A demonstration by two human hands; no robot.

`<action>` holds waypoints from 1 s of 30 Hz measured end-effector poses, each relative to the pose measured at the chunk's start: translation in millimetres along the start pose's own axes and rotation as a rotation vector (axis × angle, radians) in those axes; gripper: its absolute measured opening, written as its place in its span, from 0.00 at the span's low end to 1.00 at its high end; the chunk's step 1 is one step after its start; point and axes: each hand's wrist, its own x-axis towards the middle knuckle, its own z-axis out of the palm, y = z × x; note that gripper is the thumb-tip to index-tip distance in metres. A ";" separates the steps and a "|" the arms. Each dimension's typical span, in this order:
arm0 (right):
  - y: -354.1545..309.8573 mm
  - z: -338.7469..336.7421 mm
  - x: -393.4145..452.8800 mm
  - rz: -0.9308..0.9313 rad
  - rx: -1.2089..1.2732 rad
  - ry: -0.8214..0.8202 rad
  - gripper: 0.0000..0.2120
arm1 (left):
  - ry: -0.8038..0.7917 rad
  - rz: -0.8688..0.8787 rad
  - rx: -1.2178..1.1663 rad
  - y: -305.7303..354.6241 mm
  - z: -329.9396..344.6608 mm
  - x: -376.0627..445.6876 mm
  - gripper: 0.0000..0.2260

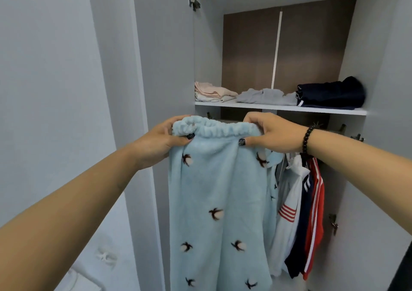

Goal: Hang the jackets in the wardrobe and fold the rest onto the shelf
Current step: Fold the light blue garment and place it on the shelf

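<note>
— You stood right behind them. What was nearest?

— Two bare forearms, stretched out toward the open wardrobe [169, 45]. The left hand [159, 140] and the right hand [273, 133] each gripped one end of the gathered waistband of a pair of fluffy pale-blue trousers [218, 201]. Their fingers [250, 118] were curled tight over the band, thumbs pressed against the front, dark polish on the nails. A black bead bracelet [306, 139] sat on the right wrist.

— And the trousers themselves?

— Held up in the air, hanging straight down in front of the lower part of the wardrobe, just under the shelf's edge. Little dark-and-white cotton-boll patterns were scattered over the fleece. The hem ran out of my sight at the bottom.

— What was behind them?

— Jackets already hanging to the right, partly covered by the blue fleece: a white jacket [289, 201] with red stripes on it, then a navy jacket [305, 219] and a red jacket [317, 212], both with white stripes. I could not make out the rail, only a few hanger hooks beneath the shelf.

— And higher up?

— The white shelf [281, 108], carrying three folded lots side by side: a pink and cream pile [211, 92] at the left, a grey garment [267, 96] in the middle, and a dark navy pile [332, 94] at the right, touching the grey one. A brown back panel [249, 50] stood behind them.
</note>
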 end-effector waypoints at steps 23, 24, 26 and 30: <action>-141.2 51.6 29.3 -0.027 0.863 -0.376 0.15 | 0.575 0.155 -0.062 103.2 -8.4 -204.1 0.16; -153.7 54.5 32.7 -0.034 0.863 -0.397 0.18 | 0.617 0.167 -0.062 109.4 -11.8 -214.8 0.17; -180.2 62.4 39.3 -0.053 0.846 -0.456 0.20 | 0.700 0.179 -0.066 121.6 -22.6 -239.5 0.19; -238.2 91.7 50.7 -0.154 0.817 -0.606 0.14 | 0.825 0.118 -0.004 137.2 -51.7 -301.5 0.23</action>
